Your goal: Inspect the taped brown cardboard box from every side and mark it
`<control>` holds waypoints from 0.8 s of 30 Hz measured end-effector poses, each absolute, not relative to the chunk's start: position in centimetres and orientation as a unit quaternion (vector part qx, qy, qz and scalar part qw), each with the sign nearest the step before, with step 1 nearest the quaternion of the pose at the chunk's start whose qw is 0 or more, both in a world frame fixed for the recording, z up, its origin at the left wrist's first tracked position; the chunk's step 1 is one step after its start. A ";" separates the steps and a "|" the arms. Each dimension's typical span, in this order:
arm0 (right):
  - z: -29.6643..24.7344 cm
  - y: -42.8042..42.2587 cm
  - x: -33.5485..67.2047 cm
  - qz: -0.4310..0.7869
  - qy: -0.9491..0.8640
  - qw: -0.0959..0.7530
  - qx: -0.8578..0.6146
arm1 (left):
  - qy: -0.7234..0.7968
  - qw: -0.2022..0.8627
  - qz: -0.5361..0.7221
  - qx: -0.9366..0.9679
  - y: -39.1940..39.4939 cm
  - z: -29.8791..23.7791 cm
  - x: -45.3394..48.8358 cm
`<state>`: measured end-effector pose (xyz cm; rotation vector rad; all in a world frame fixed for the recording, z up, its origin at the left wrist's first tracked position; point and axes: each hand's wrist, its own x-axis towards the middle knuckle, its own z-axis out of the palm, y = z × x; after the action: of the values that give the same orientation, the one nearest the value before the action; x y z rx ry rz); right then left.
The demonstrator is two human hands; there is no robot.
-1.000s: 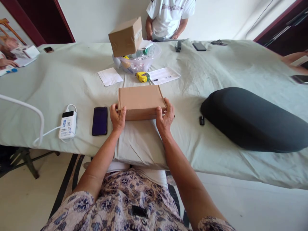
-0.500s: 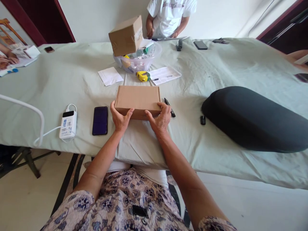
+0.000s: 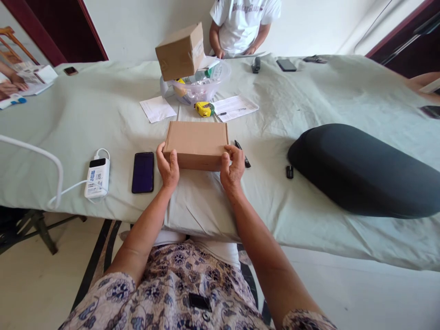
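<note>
A closed brown cardboard box (image 3: 197, 140) lies flat on the cloth-covered table in front of me. My left hand (image 3: 168, 167) grips its left front corner, the thumb upright against the front face and the fingers along the left side. My right hand (image 3: 233, 168) holds the right front corner the same way. Just beyond my right fingers lies a black marker pen (image 3: 242, 153), partly hidden by the hand. A dark smartphone (image 3: 143, 172) rests to the left of my left hand.
Behind the box are a yellow tape measure (image 3: 204, 109), papers (image 3: 158, 109) and a clear plastic basin (image 3: 220, 79) with a larger carton (image 3: 180, 52) on top. A power bank (image 3: 97, 178) lies left, a black bike seat (image 3: 364, 169) right. A person (image 3: 244, 27) is across the table.
My thumbs have moved outward from the middle of the box's front face to its two corners. The box has hardly moved. The person across has shifted their hands slightly.
</note>
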<state>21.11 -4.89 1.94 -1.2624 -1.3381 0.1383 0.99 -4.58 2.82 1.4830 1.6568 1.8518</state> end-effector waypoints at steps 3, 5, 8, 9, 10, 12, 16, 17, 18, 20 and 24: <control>2.1 -4.8 21.2 0.080 -0.572 0.625 -0.526 | 0.565 0.130 0.646 0.496 -4.4 2.8 0.8; 2.1 -4.6 21.3 0.101 -0.560 0.635 -0.522 | 0.562 0.130 0.651 0.493 -4.2 2.7 0.7; 1.9 -4.4 21.3 0.131 -0.537 0.644 -0.528 | 0.562 0.130 0.646 0.500 -4.1 2.5 0.6; 1.8 -4.3 21.4 0.134 -0.537 0.642 -0.530 | 0.564 0.126 0.641 0.506 -4.1 2.5 0.6; 1.7 -4.3 21.4 0.132 -0.541 0.638 -0.532 | 0.566 0.117 0.634 0.513 -4.1 2.4 0.7; 1.5 -4.4 21.4 0.115 -0.554 0.623 -0.540 | 0.577 0.083 0.615 0.531 -4.3 2.4 0.9; 1.6 -4.8 21.0 0.078 -0.591 0.595 -0.539 | 0.612 0.012 0.542 0.576 -4.7 2.3 1.4; 1.7 -4.9 20.9 0.074 -0.604 0.591 -0.529 | 0.613 0.006 0.528 0.587 -4.7 2.3 1.5; 1.8 -5.1 20.7 0.073 -0.616 0.589 -0.518 | 0.611 0.003 0.521 0.596 -4.7 2.3 1.5; 2.0 -5.5 20.2 0.072 -0.641 0.586 -0.491 | 0.599 0.004 0.516 0.612 -4.7 2.2 1.6; 2.2 -6.3 19.1 0.083 -0.697 0.574 -0.422 | 0.544 0.009 0.503 0.672 -4.7 1.9 1.9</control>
<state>19.09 -6.27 2.16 -0.9885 -1.6319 0.1954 1.86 -4.68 1.86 2.0987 1.6989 1.5711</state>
